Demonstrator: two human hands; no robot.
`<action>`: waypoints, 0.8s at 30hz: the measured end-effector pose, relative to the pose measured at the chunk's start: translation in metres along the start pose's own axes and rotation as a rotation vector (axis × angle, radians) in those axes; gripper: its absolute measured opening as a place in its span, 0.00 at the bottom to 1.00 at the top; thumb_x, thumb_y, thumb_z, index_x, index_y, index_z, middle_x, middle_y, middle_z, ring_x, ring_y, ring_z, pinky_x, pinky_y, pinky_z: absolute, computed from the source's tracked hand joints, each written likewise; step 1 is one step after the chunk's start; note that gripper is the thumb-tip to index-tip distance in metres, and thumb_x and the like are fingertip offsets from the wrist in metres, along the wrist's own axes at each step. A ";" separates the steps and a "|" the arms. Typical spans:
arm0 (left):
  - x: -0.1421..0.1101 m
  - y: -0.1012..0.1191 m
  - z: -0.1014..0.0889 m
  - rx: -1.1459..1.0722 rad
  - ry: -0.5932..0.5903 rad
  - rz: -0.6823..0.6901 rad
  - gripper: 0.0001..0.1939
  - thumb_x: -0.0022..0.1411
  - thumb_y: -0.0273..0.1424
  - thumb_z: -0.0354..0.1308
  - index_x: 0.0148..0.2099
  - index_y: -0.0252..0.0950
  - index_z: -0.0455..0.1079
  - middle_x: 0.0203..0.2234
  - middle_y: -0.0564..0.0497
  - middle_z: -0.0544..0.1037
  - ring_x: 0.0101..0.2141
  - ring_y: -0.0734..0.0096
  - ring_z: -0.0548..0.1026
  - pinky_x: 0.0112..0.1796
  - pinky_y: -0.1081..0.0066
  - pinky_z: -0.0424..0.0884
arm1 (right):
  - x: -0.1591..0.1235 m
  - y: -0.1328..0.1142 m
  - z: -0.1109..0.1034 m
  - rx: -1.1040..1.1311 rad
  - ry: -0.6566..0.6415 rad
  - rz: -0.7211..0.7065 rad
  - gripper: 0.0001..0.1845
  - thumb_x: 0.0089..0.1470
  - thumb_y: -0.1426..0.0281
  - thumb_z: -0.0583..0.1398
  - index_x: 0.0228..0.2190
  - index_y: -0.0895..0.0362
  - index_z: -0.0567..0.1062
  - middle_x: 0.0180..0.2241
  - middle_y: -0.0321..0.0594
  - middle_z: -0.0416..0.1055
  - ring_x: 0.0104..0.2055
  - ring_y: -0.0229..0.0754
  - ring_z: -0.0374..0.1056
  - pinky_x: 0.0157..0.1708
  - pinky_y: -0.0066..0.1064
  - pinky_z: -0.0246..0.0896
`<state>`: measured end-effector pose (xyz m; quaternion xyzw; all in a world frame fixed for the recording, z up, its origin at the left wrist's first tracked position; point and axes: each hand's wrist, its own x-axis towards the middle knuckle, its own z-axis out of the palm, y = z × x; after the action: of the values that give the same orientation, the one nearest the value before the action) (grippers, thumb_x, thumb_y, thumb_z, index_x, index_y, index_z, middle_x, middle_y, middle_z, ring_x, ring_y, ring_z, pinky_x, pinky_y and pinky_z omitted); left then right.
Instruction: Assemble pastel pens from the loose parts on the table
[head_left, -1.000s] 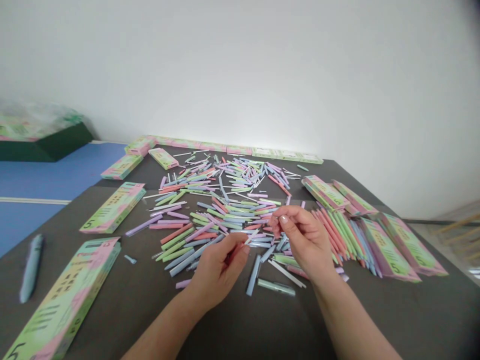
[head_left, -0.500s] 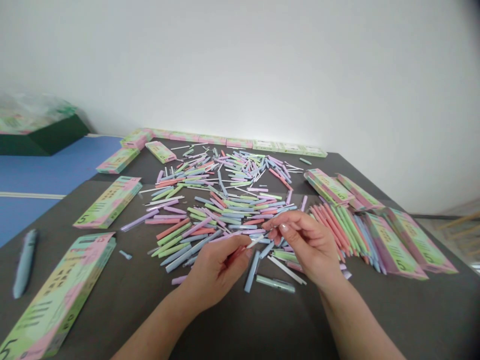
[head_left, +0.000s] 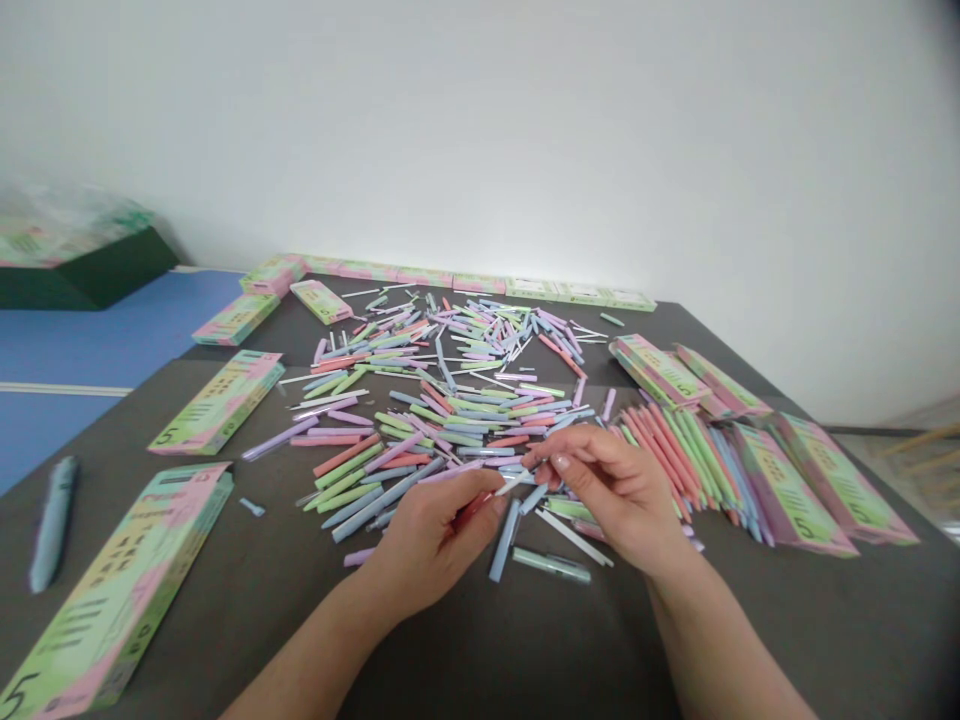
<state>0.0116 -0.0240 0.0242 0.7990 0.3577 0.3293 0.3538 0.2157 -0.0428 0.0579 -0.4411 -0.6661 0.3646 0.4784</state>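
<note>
The left hand [head_left: 439, 535] is pinching a white stick [head_left: 513, 483] over the near side of the pens [head_left: 480, 412]; the right hand [head_left: 607, 490] is hovering by its tip, grip unclear. Boxes [head_left: 480, 284] are lining the far edge of the table [head_left: 487, 650].

Printed cartons ring my dark desk [head_left: 480, 650], with a plain pale wall [head_left: 480, 130] behind.
On my left lie a large green-and-pink carton [head_left: 124, 590] marked 5 and, beyond it, a second carton [head_left: 217, 403]; farther back, smaller-looking ones lead to a carton row [head_left: 480, 284] along the far edge, near the wall. On my right, two slanting cartons [head_left: 795, 492] lie side by side, with more cartons [head_left: 660, 370] behind them. Past the desk's left side I see a blue surface [head_left: 67, 350] crossed by a white line [head_left: 60, 390], and on it a dark green box [head_left: 112, 272] heaped with clear plastic [head_left: 82, 210]. Far right, wooden slats [head_left: 919, 455] blur above the floor [head_left: 862, 457].
</note>
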 end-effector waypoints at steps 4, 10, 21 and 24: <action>0.001 0.000 -0.001 0.014 -0.022 -0.006 0.09 0.66 0.32 0.49 0.41 0.37 0.70 0.24 0.56 0.70 0.25 0.76 0.65 0.28 0.76 0.59 | -0.001 0.001 -0.004 -0.131 -0.013 -0.006 0.09 0.61 0.70 0.55 0.41 0.54 0.74 0.34 0.41 0.74 0.34 0.40 0.71 0.34 0.31 0.66; 0.004 0.004 -0.003 0.058 -0.087 -0.030 0.11 0.66 0.33 0.47 0.40 0.37 0.70 0.24 0.55 0.70 0.26 0.74 0.65 0.29 0.75 0.59 | -0.002 0.005 0.000 -0.165 -0.078 0.042 0.07 0.60 0.68 0.56 0.40 0.55 0.72 0.27 0.37 0.74 0.29 0.39 0.71 0.31 0.30 0.64; 0.006 -0.007 -0.007 0.027 -0.103 -0.090 0.12 0.67 0.34 0.46 0.46 0.38 0.69 0.30 0.50 0.75 0.31 0.69 0.70 0.32 0.72 0.63 | 0.008 0.013 0.018 0.250 -0.045 0.224 0.12 0.56 0.62 0.60 0.37 0.57 0.73 0.24 0.36 0.73 0.23 0.34 0.67 0.25 0.26 0.64; 0.008 -0.010 -0.008 -0.109 -0.073 -0.118 0.12 0.68 0.34 0.45 0.45 0.37 0.68 0.28 0.52 0.74 0.30 0.71 0.70 0.33 0.72 0.64 | 0.009 0.015 0.018 0.281 -0.024 0.169 0.15 0.58 0.62 0.58 0.44 0.56 0.72 0.26 0.36 0.73 0.24 0.34 0.66 0.25 0.27 0.64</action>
<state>0.0065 -0.0099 0.0225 0.7675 0.3725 0.2977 0.4284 0.2004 -0.0307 0.0418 -0.4201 -0.5747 0.4982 0.4950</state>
